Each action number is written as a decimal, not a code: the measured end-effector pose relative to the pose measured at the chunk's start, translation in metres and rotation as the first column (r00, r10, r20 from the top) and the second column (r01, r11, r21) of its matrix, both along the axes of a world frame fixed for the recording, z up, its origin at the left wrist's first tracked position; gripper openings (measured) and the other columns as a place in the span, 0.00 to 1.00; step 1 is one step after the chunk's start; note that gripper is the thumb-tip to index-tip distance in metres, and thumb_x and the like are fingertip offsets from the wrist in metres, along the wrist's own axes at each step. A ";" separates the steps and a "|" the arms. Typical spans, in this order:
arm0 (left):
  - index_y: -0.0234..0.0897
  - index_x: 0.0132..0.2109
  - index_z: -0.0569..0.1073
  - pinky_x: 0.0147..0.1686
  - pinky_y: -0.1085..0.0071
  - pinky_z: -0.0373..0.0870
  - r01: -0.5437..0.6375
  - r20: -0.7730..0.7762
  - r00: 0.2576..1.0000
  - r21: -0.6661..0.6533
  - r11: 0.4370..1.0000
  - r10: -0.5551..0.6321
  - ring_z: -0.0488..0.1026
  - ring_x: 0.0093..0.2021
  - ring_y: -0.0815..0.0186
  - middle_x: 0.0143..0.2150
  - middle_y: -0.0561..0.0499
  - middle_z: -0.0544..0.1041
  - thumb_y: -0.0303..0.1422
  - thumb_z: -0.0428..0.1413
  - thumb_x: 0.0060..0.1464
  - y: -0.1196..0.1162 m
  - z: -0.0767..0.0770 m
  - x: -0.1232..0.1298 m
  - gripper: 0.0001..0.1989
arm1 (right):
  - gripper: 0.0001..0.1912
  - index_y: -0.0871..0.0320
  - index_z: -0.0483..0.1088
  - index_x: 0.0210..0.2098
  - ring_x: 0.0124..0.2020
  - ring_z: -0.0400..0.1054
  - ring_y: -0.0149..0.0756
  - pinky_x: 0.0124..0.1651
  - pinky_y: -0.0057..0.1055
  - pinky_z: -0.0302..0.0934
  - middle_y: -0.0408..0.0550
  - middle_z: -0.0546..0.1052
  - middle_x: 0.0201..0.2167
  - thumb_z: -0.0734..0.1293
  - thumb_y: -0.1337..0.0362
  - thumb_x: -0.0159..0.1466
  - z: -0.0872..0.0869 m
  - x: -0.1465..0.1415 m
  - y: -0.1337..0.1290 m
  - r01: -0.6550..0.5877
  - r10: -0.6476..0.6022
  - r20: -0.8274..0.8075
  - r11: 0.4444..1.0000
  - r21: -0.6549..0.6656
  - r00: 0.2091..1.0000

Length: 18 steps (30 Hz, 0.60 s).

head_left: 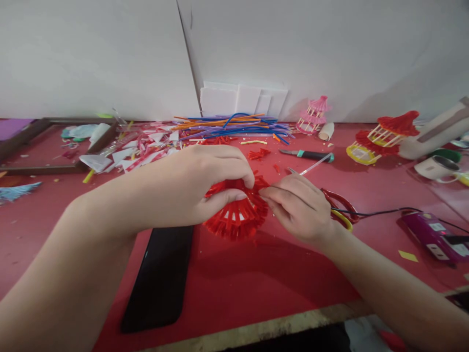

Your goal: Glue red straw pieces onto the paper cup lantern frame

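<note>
A round red piece (238, 215) made of fuzzy strips set like spokes, with white showing between them, sits over the red table (234, 288) in the middle. My left hand (216, 178) comes over its top from the left, thumb and fingers closed on the piece and hiding part of it. At its right edge my right hand (300, 205) pinches with thumb and forefinger on a red strip of the same piece. The fingertips of the two hands are a short gap apart. A black phone (161, 278) lies below my left wrist.
Behind lie coloured stems (234, 128), paper scraps (142, 146) and a black-handled knife (311, 155). Pink (313, 115) and red (388, 134) small towers stand back right. Scissors (340, 208), a purple power strip (434, 237) and a mug (436, 167) are at the right.
</note>
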<state>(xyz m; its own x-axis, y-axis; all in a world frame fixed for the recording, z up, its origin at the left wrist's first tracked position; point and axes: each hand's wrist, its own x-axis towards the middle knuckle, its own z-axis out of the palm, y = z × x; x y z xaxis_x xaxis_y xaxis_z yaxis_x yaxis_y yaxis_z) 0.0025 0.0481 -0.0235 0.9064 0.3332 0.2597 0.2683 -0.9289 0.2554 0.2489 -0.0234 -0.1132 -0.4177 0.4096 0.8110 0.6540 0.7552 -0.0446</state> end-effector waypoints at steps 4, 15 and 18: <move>0.48 0.47 0.75 0.50 0.65 0.71 -0.008 -0.003 1.000 0.001 1.000 0.008 0.78 0.50 0.62 0.51 0.55 0.81 0.29 0.55 0.67 0.000 0.000 -0.001 0.08 | 0.11 0.58 0.74 0.50 0.36 0.73 0.36 0.44 0.37 0.72 0.48 0.80 0.37 0.69 0.75 0.70 -0.002 0.003 0.000 -0.020 0.020 -0.013 1.000 0.013 1.000; 0.50 0.49 0.75 0.46 0.66 0.71 -0.041 -0.021 0.999 -0.011 0.999 0.040 0.78 0.48 0.61 0.49 0.57 0.81 0.31 0.55 0.66 -0.001 0.002 -0.001 0.08 | 0.06 0.57 0.73 0.44 0.35 0.73 0.35 0.43 0.34 0.72 0.47 0.80 0.34 0.68 0.73 0.71 0.001 0.004 0.000 0.000 0.000 -0.035 1.000 0.005 0.999; 0.50 0.48 0.74 0.48 0.64 0.71 -0.035 -0.022 0.999 0.001 0.999 0.035 0.78 0.49 0.61 0.50 0.57 0.81 0.31 0.55 0.67 0.000 0.001 -0.002 0.08 | 0.05 0.57 0.73 0.43 0.34 0.72 0.34 0.41 0.33 0.72 0.47 0.79 0.34 0.67 0.72 0.72 0.001 0.001 0.000 -0.004 0.003 -0.056 1.000 -0.014 0.998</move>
